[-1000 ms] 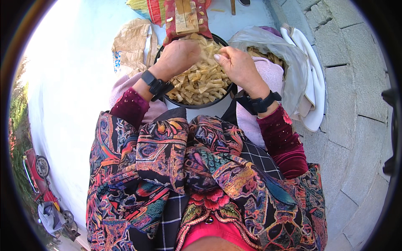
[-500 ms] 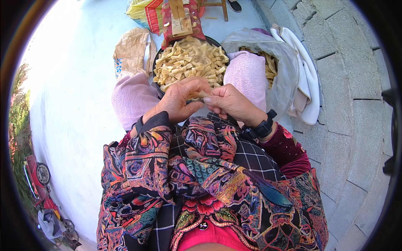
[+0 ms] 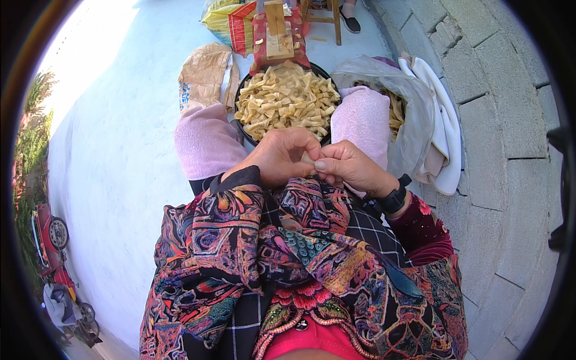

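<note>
Close together over my lap, both hands pinch a small pale piece (image 3: 306,158). My left hand (image 3: 275,157) curls its thumb and forefinger around one side of it. My right hand (image 3: 354,169) grips the other side, thumb pressed against bent fingers. Fingers cover most of the piece, so its exact kind is unclear. Just beyond the hands sits a round black basin (image 3: 323,71), heaped with pale yellowish cut pieces (image 3: 288,99). My knees, under pink cloths (image 3: 207,141), flank the basin.
Past the basin, a wooden block with an upright (image 3: 279,45) rests on red patterned cloth (image 3: 259,53). A clear plastic bag (image 3: 414,144) holds brownish strips at right. A brown paper bag (image 3: 203,75) lies left. Stone blocks (image 3: 510,180) line the right side; another person's shoe (image 3: 350,23) shows at top.
Both hands have drawn closer to my lap, still pinching together at the pale piece. The whole view has shifted slightly, so the basin and bags appear farther right and lower.
</note>
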The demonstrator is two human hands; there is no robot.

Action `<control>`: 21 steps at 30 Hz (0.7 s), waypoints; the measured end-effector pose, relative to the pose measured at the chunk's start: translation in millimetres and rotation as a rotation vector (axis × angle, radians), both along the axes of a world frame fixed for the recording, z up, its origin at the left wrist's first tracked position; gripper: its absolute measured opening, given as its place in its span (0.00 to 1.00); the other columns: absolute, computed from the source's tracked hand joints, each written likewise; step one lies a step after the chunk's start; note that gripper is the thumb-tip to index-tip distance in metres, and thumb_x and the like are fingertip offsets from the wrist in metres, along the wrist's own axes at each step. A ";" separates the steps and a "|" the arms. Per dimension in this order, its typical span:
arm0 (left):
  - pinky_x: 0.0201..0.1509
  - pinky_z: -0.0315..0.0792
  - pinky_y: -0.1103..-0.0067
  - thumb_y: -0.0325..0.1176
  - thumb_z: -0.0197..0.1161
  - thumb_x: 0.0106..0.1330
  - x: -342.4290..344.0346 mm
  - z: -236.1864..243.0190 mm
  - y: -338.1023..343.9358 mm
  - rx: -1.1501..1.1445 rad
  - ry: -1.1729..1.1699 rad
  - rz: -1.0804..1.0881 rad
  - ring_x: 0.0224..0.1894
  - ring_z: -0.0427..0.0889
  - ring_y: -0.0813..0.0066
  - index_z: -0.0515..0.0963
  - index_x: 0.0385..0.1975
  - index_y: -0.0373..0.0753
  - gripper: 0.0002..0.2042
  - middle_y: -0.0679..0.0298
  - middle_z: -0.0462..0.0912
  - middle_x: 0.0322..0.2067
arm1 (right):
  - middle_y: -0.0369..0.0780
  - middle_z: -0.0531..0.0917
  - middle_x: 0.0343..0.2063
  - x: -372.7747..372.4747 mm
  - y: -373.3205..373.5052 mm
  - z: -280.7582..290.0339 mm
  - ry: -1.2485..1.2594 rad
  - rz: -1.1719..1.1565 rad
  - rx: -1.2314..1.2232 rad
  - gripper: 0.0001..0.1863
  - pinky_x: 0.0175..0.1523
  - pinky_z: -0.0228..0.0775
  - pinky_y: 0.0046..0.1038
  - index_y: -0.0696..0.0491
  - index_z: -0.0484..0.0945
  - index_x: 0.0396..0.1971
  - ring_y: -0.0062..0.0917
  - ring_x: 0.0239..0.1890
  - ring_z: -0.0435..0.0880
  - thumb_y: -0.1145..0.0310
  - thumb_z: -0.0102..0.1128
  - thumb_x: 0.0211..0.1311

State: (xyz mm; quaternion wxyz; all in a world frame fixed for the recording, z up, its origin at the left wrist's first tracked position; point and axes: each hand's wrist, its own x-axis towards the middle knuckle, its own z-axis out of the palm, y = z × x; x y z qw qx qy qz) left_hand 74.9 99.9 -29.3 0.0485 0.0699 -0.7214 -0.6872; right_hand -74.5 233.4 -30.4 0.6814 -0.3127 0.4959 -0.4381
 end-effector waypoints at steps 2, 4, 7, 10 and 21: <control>0.31 0.65 0.86 0.20 0.63 0.48 -1.0 2.1 0.7 -0.074 0.076 -0.005 0.31 0.71 0.84 0.72 0.24 0.39 0.08 0.70 0.71 0.29 | 0.27 0.70 0.15 -0.1 -0.1 0.6 0.002 0.059 -0.105 0.15 0.18 0.51 0.13 0.54 0.74 0.21 0.08 0.14 0.62 0.60 0.53 0.62; 0.30 0.67 0.84 0.20 0.64 0.45 -2.1 3.1 0.5 -0.201 0.196 -0.013 0.29 0.72 0.81 0.72 0.21 0.38 0.08 0.69 0.73 0.24 | 0.26 0.68 0.15 0.2 1.3 0.9 -0.007 0.089 -0.164 0.15 0.20 0.51 0.13 0.55 0.74 0.21 0.08 0.15 0.61 0.61 0.53 0.62; 0.29 0.66 0.83 0.21 0.66 0.43 -2.3 0.0 1.9 -0.148 0.286 -0.038 0.27 0.72 0.80 0.72 0.19 0.37 0.08 0.69 0.73 0.21 | 0.25 0.66 0.15 2.2 6.6 -0.2 -0.014 0.087 -0.255 0.15 0.22 0.51 0.14 0.55 0.73 0.19 0.08 0.17 0.59 0.63 0.52 0.62; 0.29 0.65 0.84 0.22 0.66 0.45 0.9 -7.2 6.9 0.033 0.257 -0.062 0.27 0.71 0.83 0.71 0.18 0.37 0.08 0.70 0.73 0.21 | 0.25 0.64 0.14 5.5 13.8 -1.6 0.023 0.087 -0.336 0.15 0.23 0.51 0.15 0.55 0.71 0.16 0.09 0.18 0.58 0.64 0.53 0.61; 0.37 0.69 0.91 0.20 0.64 0.53 -15.9 5.5 -47.3 0.231 0.461 0.591 0.32 0.72 0.89 0.68 0.50 0.33 0.23 0.72 0.73 0.31 | 0.37 0.76 0.27 -9.3 -64.6 17.4 0.242 -0.368 -0.342 0.14 0.31 0.71 0.17 0.55 0.65 0.38 0.16 0.27 0.75 0.60 0.53 0.62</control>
